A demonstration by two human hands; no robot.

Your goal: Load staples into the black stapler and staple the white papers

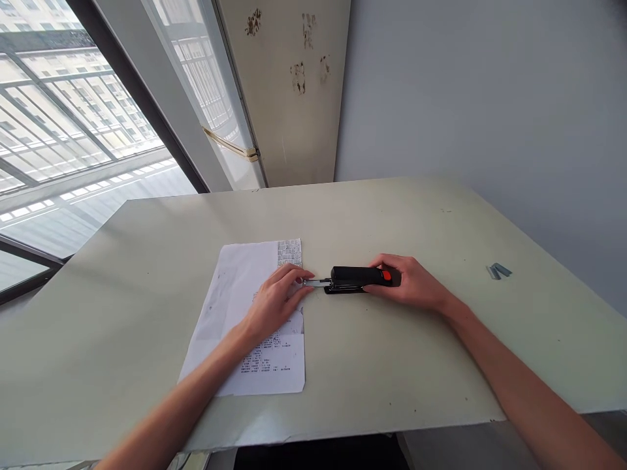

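A black stapler [360, 277] with a red mark lies along the table, its front pointing left. My right hand [404, 281] is closed around the stapler's rear end. From the stapler's front sticks out a silver metal part [317, 282], which looks like its staple tray. My left hand [280, 297] pinches the tip of that metal part between thumb and fingers. Beneath my left hand and forearm lie printed paper sheets [289, 382], partly covered by them. The sheets' right edge is just left of the stapler.
Strips of staples [499, 270] rest on the right side of the pale table [372, 365]. A grey wall [465, 98] borders the table at the right. Beyond its far left are a glass window [73, 117] and a stained pale panel [289, 117].
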